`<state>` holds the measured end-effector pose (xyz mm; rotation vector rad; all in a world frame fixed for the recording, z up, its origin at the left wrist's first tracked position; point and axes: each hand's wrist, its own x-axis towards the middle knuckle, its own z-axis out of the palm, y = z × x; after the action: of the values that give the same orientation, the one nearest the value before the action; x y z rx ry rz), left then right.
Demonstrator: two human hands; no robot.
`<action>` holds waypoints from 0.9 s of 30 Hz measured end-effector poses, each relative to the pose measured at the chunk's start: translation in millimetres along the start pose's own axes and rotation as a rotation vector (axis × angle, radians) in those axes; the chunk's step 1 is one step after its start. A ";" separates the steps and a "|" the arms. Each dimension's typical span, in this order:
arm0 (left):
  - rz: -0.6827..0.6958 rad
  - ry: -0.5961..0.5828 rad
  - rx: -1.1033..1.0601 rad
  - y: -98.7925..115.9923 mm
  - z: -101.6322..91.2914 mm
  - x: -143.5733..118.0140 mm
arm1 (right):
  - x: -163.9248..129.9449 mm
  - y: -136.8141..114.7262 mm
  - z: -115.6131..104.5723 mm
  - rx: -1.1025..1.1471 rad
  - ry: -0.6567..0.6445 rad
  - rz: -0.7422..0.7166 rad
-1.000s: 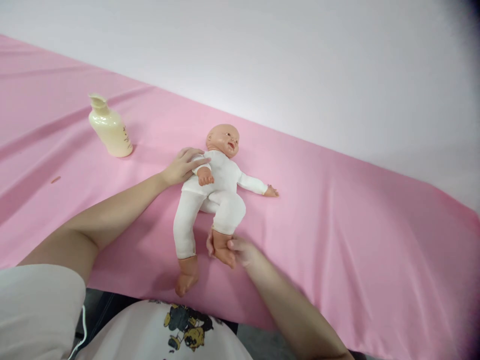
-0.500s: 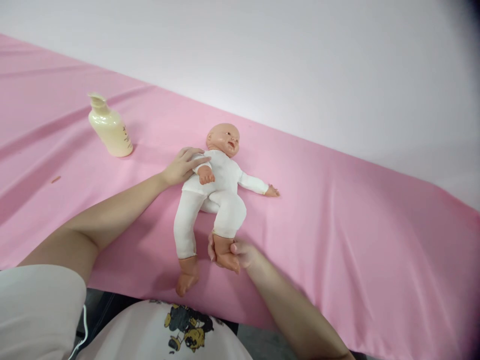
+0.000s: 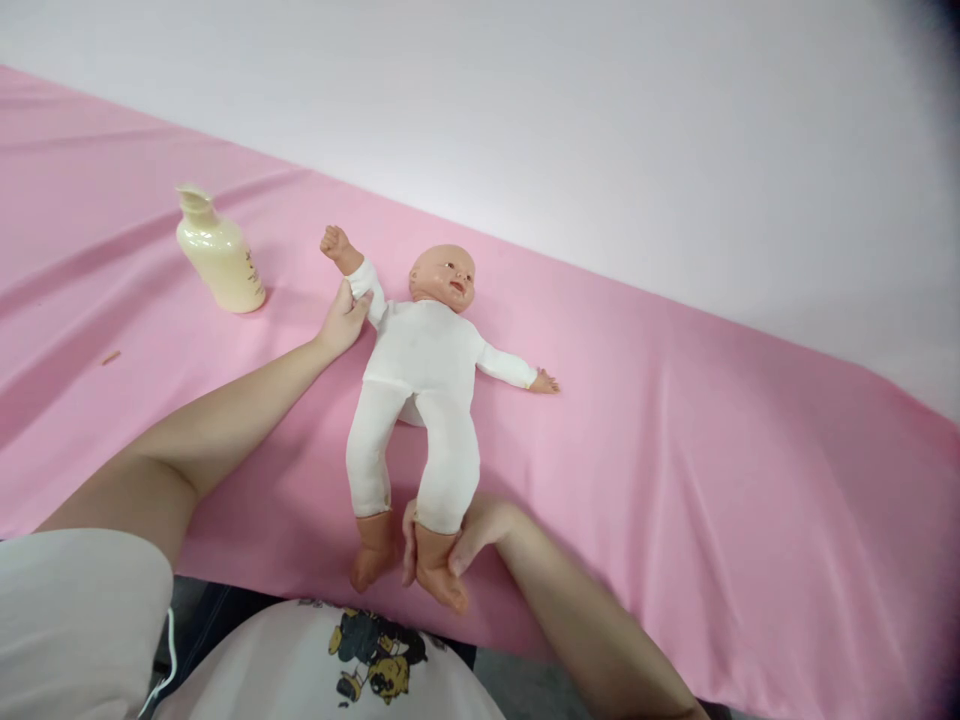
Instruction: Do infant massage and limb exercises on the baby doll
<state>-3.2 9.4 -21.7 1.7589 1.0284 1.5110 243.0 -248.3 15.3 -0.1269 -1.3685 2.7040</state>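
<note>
Left hand (image 3: 343, 322) grips the doll's (image 3: 424, 375) raised arm, fingers wrapped round the white sleeve. Right hand (image 3: 457, 535) clasps its foot at the near edge. The doll lies face-up between both hands on the pink table (image 3: 675, 450); a cream bottle (image 3: 217, 255) stands beyond the left hand.

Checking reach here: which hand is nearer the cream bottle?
Left. The left hand holds the doll's raised arm, just right of the cream bottle; the right hand grips a foot, far nearer the person.
</note>
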 end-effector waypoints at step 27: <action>0.285 -0.275 0.109 28.0 1.3 -1.9 | -2.3 0.3 6.5 0.062 0.501 -0.500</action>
<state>2.8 -6.7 0.5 2.1929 0.7584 1.3428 244.5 -254.0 19.0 -0.3720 -1.0018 2.1050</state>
